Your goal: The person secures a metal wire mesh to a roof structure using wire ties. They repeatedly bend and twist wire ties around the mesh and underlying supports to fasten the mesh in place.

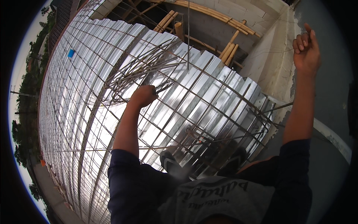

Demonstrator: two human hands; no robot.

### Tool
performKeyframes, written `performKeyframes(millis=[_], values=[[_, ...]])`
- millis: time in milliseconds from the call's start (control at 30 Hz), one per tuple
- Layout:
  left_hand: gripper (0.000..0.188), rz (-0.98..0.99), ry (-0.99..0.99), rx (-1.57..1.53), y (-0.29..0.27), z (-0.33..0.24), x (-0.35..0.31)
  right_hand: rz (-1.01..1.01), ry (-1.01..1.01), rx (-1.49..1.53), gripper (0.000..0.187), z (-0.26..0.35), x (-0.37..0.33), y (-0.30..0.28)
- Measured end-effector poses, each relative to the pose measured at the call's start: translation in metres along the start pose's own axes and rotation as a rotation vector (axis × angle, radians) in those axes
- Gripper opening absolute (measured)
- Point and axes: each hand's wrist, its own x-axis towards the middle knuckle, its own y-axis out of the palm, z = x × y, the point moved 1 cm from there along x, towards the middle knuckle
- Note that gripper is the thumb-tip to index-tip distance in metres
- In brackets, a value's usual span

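Note:
My left hand (144, 96) is a closed fist low over the steel mesh, with thin steel rods (166, 86) coming out beside its fingers. Just past it, a loose bundle of bent steel rods (140, 71) lies on the mesh (201, 100). Out at the far right my right hand (307, 56) is raised with curled fingers, the index finger pointing up. From it a thin wire (274, 51) trails off to the left, and the fingers appear closed on it. Shiny corrugated metal decking (179, 106) spreads under the mesh.
Beyond the decking's jagged edge is a deep opening with bamboo poles (216, 15) and block walls (257, 11). A vertical rod (188, 37) rises near that edge. A blue object (71, 53) sits on the mesh at left. My feet (171, 162) are on the decking; grey concrete (328, 86) lies right.

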Motion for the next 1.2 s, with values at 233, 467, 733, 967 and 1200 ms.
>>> performKeyframes(millis=[233, 467, 733, 967, 1200], values=[[0.028, -0.049, 0.136, -0.456, -0.036, -0.069, -0.012, 0.452, 0.594, -0.289, 0.044, -0.086, -0.073, 0.056], [0.029, 0.027, 0.163, -0.381, -0.053, -0.107, -0.022, 0.687, 0.541, -0.597, 0.031, -0.111, -0.11, 0.095], [0.03, 0.065, 0.208, -0.386, -0.04, -0.103, -0.018, 0.772, 0.699, -0.392, 0.021, -0.106, -0.111, 0.091], [0.026, 0.05, 0.235, -0.39, -0.039, -0.103, -0.014, 0.714, 0.69, -0.072, 0.019, -0.111, -0.108, 0.086], [0.027, -0.039, 0.269, -0.508, -0.038, -0.105, -0.01, 0.611, 0.716, 0.278, 0.022, -0.106, -0.091, 0.078]])
